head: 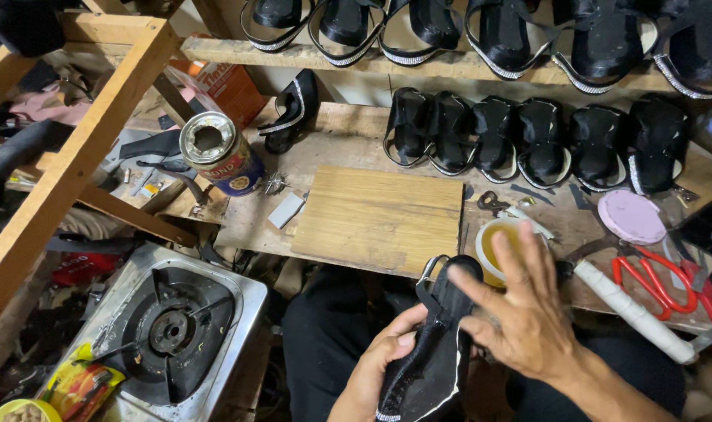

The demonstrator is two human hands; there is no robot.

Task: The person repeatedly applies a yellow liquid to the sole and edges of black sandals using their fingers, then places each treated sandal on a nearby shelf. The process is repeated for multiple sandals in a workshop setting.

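Head view: hands [450, 328] on black sandal [434, 352]; glue cup [493, 248], red scissors [657, 277] beside

You sit at a worn wooden workbench [348, 141] under a plank shelf [309, 56]. Pale timber beams [75, 156] slant across at your left. Below them, a steel gas stove [176, 320] rests amid floor clutter.

Left hand [379, 363] is curling in from below, fingers [407, 322] wrapping closed; right hand [524, 316] is hovering flat, fingers [520, 262] spreading wide, palm facing down.
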